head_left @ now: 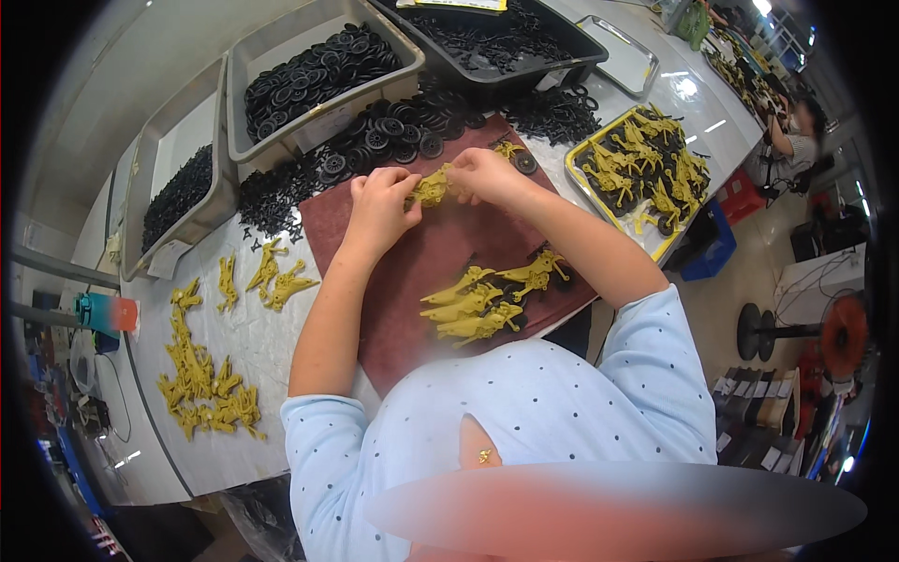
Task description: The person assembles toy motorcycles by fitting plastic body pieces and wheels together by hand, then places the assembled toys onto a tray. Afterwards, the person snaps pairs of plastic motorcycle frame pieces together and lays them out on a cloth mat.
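A small yellow plastic toy vehicle body (434, 190) is held between my two hands over the dark red cloth (398, 272). My left hand (382, 208) pinches its left end, and my right hand (489, 178) has its fingertips closed at the other end. Whether the right fingers also hold a small black part cannot be seen. Just beyond my right hand lies another yellow body with a black wheel (524, 163). Nearer me on the cloth, several yellow bodies (478, 304) lie in a group, some with black wheels fitted.
Loose black wheels (384, 136) are heaped at the cloth's far edge. Behind them stand grey bins (419, 70) and a black bin (590, 58) of black parts. Loose yellow bodies (201, 379) lie left. At right is a yellow-rimmed tray (663, 251) of wheeled pieces. Another person (796, 140) sits far right.
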